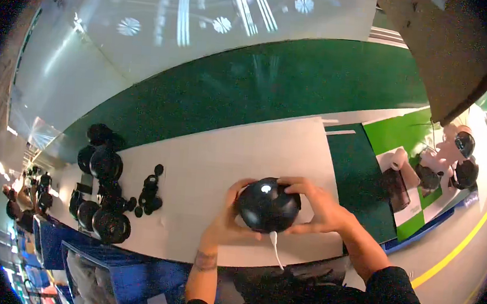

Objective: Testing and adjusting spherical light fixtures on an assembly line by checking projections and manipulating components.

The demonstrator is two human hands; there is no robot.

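Between my two hands is a glossy black dome-shaped object (269, 206), with a white cable (273, 248) running from its near side toward my body. Curved around its left side, my left hand (225, 225) grips it with the fingertips at the upper edge. My right hand (320, 208) holds the opposite side, its fingers over the top right and its thumb low near the cable. The dome is over a white work surface (212, 184); whether it rests on it I cannot tell.
Several large round black parts (107, 164) are grouped at the left, beside a cluster of smaller black discs (150, 193). Blue crates (124, 282) stand along the near left edge. To the right lie a dark green mat (361, 178) and a dark cylinder (396, 190). Co-workers appear far left.
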